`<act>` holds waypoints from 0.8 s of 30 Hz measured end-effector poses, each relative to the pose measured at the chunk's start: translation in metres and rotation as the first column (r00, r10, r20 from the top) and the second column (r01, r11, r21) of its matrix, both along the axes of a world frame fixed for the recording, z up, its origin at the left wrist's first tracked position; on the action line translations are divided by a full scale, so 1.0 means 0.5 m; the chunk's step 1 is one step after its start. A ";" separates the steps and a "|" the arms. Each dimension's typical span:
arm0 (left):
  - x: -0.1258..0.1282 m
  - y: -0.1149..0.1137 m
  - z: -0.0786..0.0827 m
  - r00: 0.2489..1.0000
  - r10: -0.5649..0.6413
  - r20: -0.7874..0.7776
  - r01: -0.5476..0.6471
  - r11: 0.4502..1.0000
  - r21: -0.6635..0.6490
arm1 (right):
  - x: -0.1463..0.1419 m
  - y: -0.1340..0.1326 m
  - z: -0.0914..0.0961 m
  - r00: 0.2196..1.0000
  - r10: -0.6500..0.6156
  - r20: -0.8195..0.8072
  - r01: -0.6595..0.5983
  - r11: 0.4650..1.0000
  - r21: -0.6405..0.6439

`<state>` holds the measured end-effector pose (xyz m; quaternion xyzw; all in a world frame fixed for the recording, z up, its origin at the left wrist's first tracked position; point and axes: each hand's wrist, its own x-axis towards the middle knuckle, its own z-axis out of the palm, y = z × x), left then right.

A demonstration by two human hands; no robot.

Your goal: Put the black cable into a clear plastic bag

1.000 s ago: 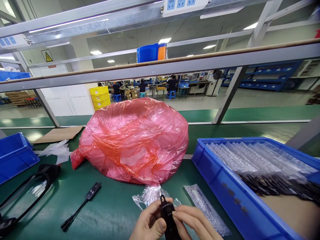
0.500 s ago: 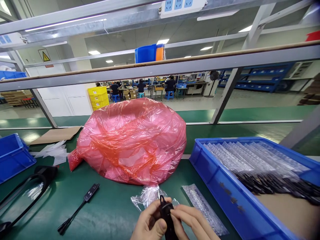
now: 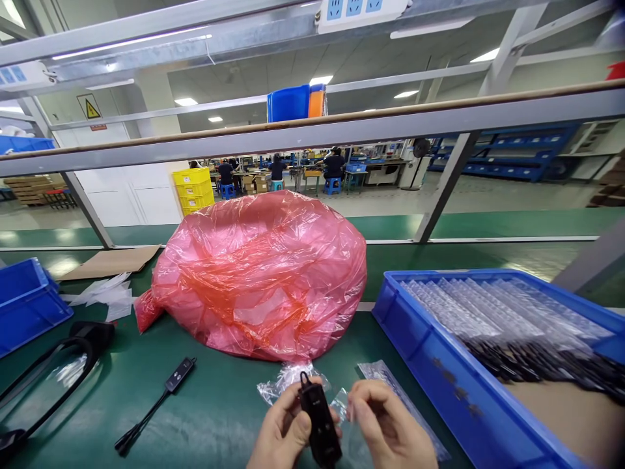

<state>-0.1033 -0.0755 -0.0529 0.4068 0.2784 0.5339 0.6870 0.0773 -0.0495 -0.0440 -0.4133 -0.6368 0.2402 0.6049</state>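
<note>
The right hand (image 3: 385,430) had released the black device (image 3: 319,423), which both hands had clasped a second earlier, and had drawn off to the right. It now pinched the edge of a clear wrapper (image 3: 342,405) just beside the device. The left hand (image 3: 283,433) alone retained the device, which had shifted slightly left, more of its length exposed, its top tilted left.

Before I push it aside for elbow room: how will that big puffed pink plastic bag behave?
The big pink plastic bag is probably light for its size; it looks ballooned. Its thin crinkled film would likely dent, then slide on the smooth green table rather than tip.
</note>
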 end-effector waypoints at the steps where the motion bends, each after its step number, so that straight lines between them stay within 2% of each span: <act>1: -0.009 0.000 -0.005 0.999 0.032 0.029 -0.031 0.999 -0.027 | 0.003 0.015 -0.010 1.000 -0.004 -0.025 0.002 0.997 -0.080; 4: -0.038 -0.003 -0.012 0.981 0.176 0.077 -0.166 0.980 -0.113 | 0.000 0.071 -0.051 0.986 0.085 0.146 -0.053 0.976 -0.209; 7: -0.060 -0.008 -0.009 0.952 0.284 0.115 -0.263 0.949 -0.172 | -0.034 0.125 -0.110 0.922 0.183 0.341 -0.093 0.959 -0.266; 11: -0.069 -0.010 -0.008 0.939 0.314 0.141 -0.285 0.939 -0.191 | -0.097 0.167 -0.193 0.838 0.179 0.516 -0.049 0.966 -0.255; 13: -0.070 -0.005 -0.012 0.936 0.324 0.139 -0.295 0.936 -0.193 | -0.107 0.171 -0.210 0.807 0.190 0.560 -0.048 0.965 -0.258; 15: -0.071 0.003 -0.018 0.921 0.366 0.133 -0.336 0.919 -0.206 | -0.096 0.160 -0.200 0.800 0.213 0.561 -0.062 0.959 -0.275; 18: -0.064 0.021 -0.030 0.892 0.435 0.122 -0.395 0.882 -0.256 | -0.062 0.121 -0.148 0.810 0.314 0.495 -0.160 0.931 -0.329; 20: -0.048 0.032 -0.036 0.891 0.443 0.103 -0.408 0.879 -0.247 | -0.044 0.089 -0.112 0.797 0.479 0.368 -0.333 0.857 -0.394; 22: -0.027 0.044 -0.037 0.908 0.417 0.045 -0.404 0.899 -0.171 | -0.032 0.063 -0.093 0.765 0.618 0.183 -0.487 0.740 -0.463; 23: -0.019 0.051 -0.035 0.921 0.389 -0.013 -0.388 0.915 -0.111 | -0.028 0.053 -0.091 0.761 0.638 0.113 -0.516 0.703 -0.490; 24: -0.015 0.061 -0.030 0.930 0.353 -0.101 -0.357 0.933 -0.033 | -0.023 0.046 -0.095 0.774 0.629 0.071 -0.512 0.688 -0.514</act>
